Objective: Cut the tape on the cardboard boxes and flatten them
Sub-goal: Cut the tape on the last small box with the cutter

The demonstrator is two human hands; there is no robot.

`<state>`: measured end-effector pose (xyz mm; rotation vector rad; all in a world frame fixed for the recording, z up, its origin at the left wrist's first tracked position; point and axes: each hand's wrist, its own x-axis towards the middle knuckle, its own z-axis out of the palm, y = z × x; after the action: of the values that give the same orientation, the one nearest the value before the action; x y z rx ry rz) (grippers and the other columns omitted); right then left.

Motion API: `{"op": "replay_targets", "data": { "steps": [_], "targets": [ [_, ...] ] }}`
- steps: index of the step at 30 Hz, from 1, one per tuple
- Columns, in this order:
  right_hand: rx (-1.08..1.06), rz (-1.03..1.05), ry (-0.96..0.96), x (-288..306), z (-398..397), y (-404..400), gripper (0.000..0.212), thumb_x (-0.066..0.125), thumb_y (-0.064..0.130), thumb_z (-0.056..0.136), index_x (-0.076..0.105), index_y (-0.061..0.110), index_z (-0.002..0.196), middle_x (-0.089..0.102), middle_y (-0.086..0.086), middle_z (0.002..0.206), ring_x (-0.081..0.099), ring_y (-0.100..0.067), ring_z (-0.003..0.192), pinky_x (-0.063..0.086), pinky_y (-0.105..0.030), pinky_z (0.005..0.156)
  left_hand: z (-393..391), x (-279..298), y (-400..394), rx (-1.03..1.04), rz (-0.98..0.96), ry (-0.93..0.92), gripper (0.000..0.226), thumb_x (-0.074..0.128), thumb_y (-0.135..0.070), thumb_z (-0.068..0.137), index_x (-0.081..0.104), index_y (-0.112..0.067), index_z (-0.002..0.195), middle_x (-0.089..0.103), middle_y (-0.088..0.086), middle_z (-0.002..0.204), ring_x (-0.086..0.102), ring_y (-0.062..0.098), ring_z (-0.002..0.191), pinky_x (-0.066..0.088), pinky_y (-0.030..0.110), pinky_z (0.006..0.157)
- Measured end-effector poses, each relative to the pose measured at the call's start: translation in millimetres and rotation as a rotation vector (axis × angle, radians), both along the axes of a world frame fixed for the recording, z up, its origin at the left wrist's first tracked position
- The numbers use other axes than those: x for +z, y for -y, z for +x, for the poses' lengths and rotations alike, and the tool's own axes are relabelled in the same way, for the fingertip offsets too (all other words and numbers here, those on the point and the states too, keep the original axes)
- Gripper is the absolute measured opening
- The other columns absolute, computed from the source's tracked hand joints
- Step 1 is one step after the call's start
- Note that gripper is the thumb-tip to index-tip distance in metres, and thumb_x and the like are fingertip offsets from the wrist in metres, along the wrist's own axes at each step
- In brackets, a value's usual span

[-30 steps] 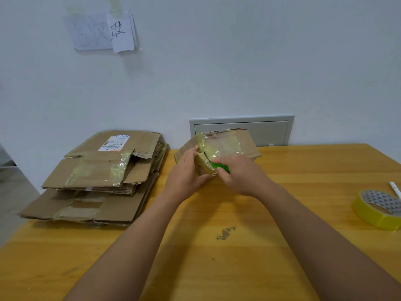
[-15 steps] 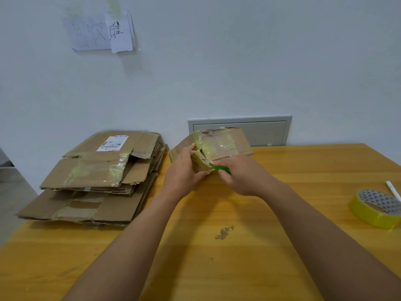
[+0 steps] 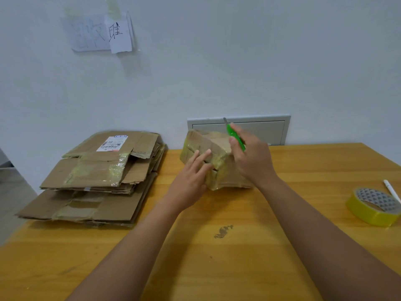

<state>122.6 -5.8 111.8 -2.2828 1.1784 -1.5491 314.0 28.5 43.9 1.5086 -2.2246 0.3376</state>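
Observation:
A small taped cardboard box (image 3: 213,146) lies on the wooden table (image 3: 217,246), near the wall. My left hand (image 3: 192,177) rests on its near left side with straight fingers pressing the cardboard. My right hand (image 3: 251,157) grips a green utility knife (image 3: 235,137), raised over the box's right end with the blade pointing up and away. Yellowish clear tape covers the box's edges. The right part of the box is hidden behind my right hand.
A pile of flattened cardboard boxes (image 3: 97,177) lies at the table's left. A yellow tape roll (image 3: 374,206) and a white pen (image 3: 391,190) sit at the right edge. A grey wall panel (image 3: 260,129) is behind the box.
The box has come down onto the table from its tilted, held-up position. My right hand lifted the knife out from the box's near edge to above it. My left hand's fingers straightened on the box.

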Motion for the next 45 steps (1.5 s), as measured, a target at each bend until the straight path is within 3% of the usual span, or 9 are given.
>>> {"op": "replay_targets", "data": {
  "steps": [6, 8, 11, 16, 21, 25, 30, 36, 45],
  "targets": [
    [-0.047, -0.036, -0.008, -17, 12, 17, 0.037, 0.049, 0.023, 0.101, 0.052, 0.018, 0.138, 0.069, -0.008, 0.111, 0.064, -0.026, 0.092, 0.041, -0.024, 0.072, -1, -3, -10, -0.01, -0.075, -0.212, 0.062, 0.071, -0.01, 0.085, 0.04, -0.04, 0.128, 0.005, 0.012, 0.162, 0.025, 0.04, 0.145, 0.049, 0.035, 0.099],
    [-0.055, -0.021, -0.004, -21, 13, 17, 0.037, 0.05, 0.024, 0.101, 0.053, 0.019, 0.138, 0.07, -0.009, 0.109, 0.064, -0.027, 0.09, 0.039, -0.024, 0.071, -6, -2, -9, -0.035, 0.108, -0.52, 0.075, 0.067, -0.003, 0.085, 0.034, -0.052, 0.132, -0.007, 0.0, 0.162, 0.029, 0.034, 0.144, 0.051, 0.023, 0.092],
    [-0.063, 0.0, -0.018, -29, 12, 14, 0.037, 0.05, 0.024, 0.101, 0.053, 0.021, 0.138, 0.068, -0.006, 0.116, 0.064, -0.027, 0.095, 0.048, -0.032, 0.073, -15, 1, -4, -0.062, 0.256, -1.12, 0.086, 0.064, -0.011, 0.084, 0.02, -0.061, 0.139, 0.011, -0.001, 0.159, 0.037, 0.023, 0.139, 0.049, 0.045, 0.104],
    [-0.03, -0.043, 0.029, -36, 9, 4, 0.039, 0.053, 0.022, 0.1, 0.053, 0.02, 0.138, 0.071, -0.012, 0.109, 0.066, -0.027, 0.085, 0.055, -0.042, 0.07, -22, 18, 13, 0.244, 0.348, -1.581, 0.098, 0.073, -0.033, 0.087, 0.005, -0.031, 0.157, 0.028, 0.007, 0.156, 0.054, 0.018, 0.114, 0.054, 0.04, 0.094],
    [0.053, -0.049, 0.145, -37, 1, -1, 0.039, 0.052, 0.024, 0.099, 0.053, 0.019, 0.138, 0.067, -0.002, 0.123, 0.061, -0.007, 0.09, 0.047, -0.017, 0.073, -14, 39, 15, 0.247, 0.295, -1.34, 0.112, 0.08, -0.04, 0.081, 0.001, -0.022, 0.158, 0.052, 0.006, 0.134, 0.056, 0.014, 0.103, 0.05, 0.018, 0.072],
    [0.043, -0.025, 0.222, -37, 2, -2, 0.043, 0.047, 0.034, 0.098, 0.051, 0.021, 0.139, 0.073, -0.004, 0.095, 0.062, -0.013, 0.064, 0.053, -0.032, 0.059, -8, 50, 8, 0.297, 0.058, -0.801, 0.107, 0.079, -0.041, 0.081, 0.005, -0.028, 0.158, 0.049, 0.004, 0.135, 0.053, 0.018, 0.114, 0.053, 0.039, 0.092],
    [-0.133, -0.245, 0.178, -23, 4, -3, 0.039, 0.049, 0.025, 0.1, 0.054, 0.012, 0.136, 0.066, -0.005, 0.076, 0.056, -0.017, 0.057, 0.044, -0.028, 0.049, -14, 38, -9, 0.28, -0.027, -0.266, 0.103, 0.07, -0.035, 0.084, -0.005, -0.042, 0.154, 0.039, 0.011, 0.138, 0.045, 0.026, 0.12, 0.047, 0.029, 0.079],
    [-0.037, -0.091, 0.052, -30, 8, 2, 0.038, 0.049, 0.029, 0.1, 0.055, 0.019, 0.136, 0.066, 0.002, 0.076, 0.042, -0.005, 0.049, 0.029, -0.017, 0.048, -23, 24, -12, 0.262, -0.059, -0.155, 0.1, 0.059, -0.023, 0.08, -0.008, -0.034, 0.152, 0.034, 0.011, 0.137, 0.04, 0.028, 0.116, 0.042, 0.029, 0.073],
    [0.041, 0.025, 0.066, -45, 2, 1, 0.039, 0.049, 0.032, 0.1, 0.052, 0.025, 0.139, 0.07, -0.002, 0.114, 0.059, -0.01, 0.072, 0.042, -0.013, 0.061, -26, 31, -5, 0.208, -0.205, -0.083, 0.071, 0.07, -0.033, 0.082, 0.046, -0.005, 0.142, 0.057, 0.013, 0.13, 0.061, 0.028, 0.108, 0.059, 0.038, 0.073]
  ]
}}
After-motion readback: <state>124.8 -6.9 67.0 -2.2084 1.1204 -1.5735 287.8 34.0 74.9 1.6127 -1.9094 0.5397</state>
